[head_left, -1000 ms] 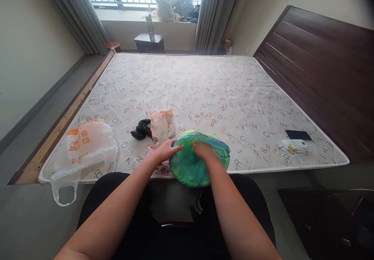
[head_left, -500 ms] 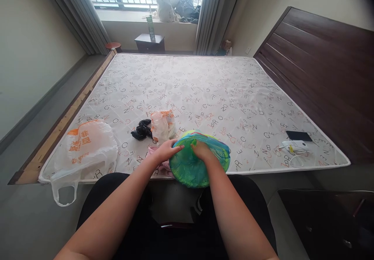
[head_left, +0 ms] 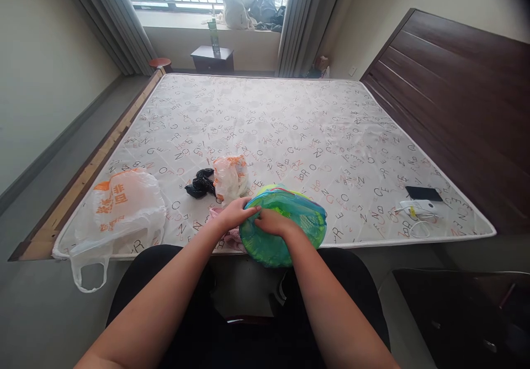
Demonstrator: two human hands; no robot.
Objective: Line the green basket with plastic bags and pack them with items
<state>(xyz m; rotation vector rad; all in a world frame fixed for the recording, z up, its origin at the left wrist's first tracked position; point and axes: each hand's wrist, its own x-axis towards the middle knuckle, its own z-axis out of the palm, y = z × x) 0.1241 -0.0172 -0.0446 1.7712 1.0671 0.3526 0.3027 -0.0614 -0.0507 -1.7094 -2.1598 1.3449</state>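
Observation:
A round, flattened bundle of thin green and blue fabric with a mesh patch, like a collapsible mesh basket (head_left: 285, 247), is held over the near edge of the mattress, above my lap. My left hand (head_left: 238, 214) grips its left rim, thumb on top and fingers beneath. Inside the rim, close to my left thumb, my right hand (head_left: 273, 222) is closed with its fingertips on the green fabric. Pink cloth (head_left: 234, 239) lies partly hidden under my left hand and the basket. Just beyond are a crumpled white and orange plastic bag (head_left: 229, 177) and a knotted black plastic bag (head_left: 201, 184).
A large white plastic bag (head_left: 128, 200) lies on the left of the letter-printed mattress (head_left: 265, 115), its handle hanging over the edge. On the right are a dark flat phone-like object (head_left: 423, 193) and a white device with cables (head_left: 420, 209). A dark headboard (head_left: 451, 93) rises at right.
My right hand has moved left across the basket, from its middle to beside my left thumb. The left hand keeps its hold on the rim.

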